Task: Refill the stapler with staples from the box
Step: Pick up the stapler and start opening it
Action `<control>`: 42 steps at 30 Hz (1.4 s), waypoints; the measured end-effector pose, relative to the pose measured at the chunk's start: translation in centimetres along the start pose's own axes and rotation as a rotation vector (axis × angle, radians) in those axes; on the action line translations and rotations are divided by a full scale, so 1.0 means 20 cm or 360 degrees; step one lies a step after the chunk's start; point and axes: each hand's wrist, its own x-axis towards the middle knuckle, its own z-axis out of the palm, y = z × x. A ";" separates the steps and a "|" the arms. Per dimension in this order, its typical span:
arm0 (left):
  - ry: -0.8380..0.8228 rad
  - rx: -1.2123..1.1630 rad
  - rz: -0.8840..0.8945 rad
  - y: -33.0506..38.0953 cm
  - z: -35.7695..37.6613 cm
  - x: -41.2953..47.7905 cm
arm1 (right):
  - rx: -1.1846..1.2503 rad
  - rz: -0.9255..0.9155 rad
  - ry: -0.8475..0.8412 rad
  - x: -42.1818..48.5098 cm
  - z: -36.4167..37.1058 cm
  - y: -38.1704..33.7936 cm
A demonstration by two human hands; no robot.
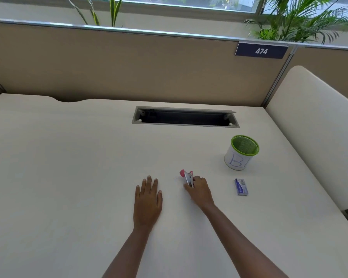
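Note:
A small red and silver stapler (186, 176) is held in my right hand (199, 190), whose fingers close around its rear end; its red top points away from me and looks swung open. My left hand (148, 199) lies flat on the desk to the left of the stapler, palm down, fingers apart, holding nothing. The staple box (241, 186), small and blue-white, lies on the desk about a hand's width to the right of my right hand, apart from it.
A green mesh pen cup (241, 152) with a white label stands behind the box at the right. A cable slot (185, 117) opens in the cream desk (68, 167) farther back. A partition wall (129, 65) closes the far edge; a padded divider (313, 125) runs along the right.

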 end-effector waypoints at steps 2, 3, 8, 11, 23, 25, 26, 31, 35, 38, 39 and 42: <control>-0.0025 0.0047 0.0006 0.00 -0.01 0.00 | 0.0484 0.0161 -0.0151 0.00 -0.06 0.00; -0.0038 0.0048 0.0007 0.00 -0.01 0.00 | 0.0746 0.0236 -0.0244 0.00 -0.08 0.00; -0.0076 0.0002 -0.0043 0.00 -0.01 0.00 | 0.1681 0.0172 -0.0554 -0.05 -0.15 0.01; -0.0067 -0.0029 -0.0030 0.00 -0.01 0.00 | 0.1798 -0.0034 -0.0560 -0.08 -0.18 -0.01; -0.0031 -0.0168 -0.0107 0.00 0.00 0.00 | 0.0810 -0.0915 0.0257 -0.17 -0.23 -0.08; -0.0026 -0.0161 -0.0093 0.01 0.00 -0.01 | 0.0655 -0.1017 0.0434 -0.18 -0.22 -0.08; -0.0031 -0.0162 -0.0085 0.01 0.00 -0.01 | 0.0608 -0.1039 0.0497 -0.18 -0.22 -0.08; -0.0061 -0.0149 -0.0094 0.00 0.01 0.00 | 0.0504 -0.0990 0.0549 -0.19 -0.22 -0.08; -0.0059 -0.0156 -0.0081 0.01 0.00 0.00 | 0.0518 -0.0914 0.0466 -0.18 -0.23 -0.09; -0.0090 -0.0122 -0.0079 0.01 -0.01 0.00 | 0.0562 -0.0814 0.0458 -0.18 -0.21 -0.08; -0.0125 -0.0112 -0.0066 0.01 -0.01 0.00 | 0.0601 -0.0745 0.0454 -0.19 -0.21 -0.08; -0.0153 -0.0113 -0.0032 0.01 -0.02 0.00 | 0.0986 -0.0333 0.0104 -0.18 -0.22 -0.07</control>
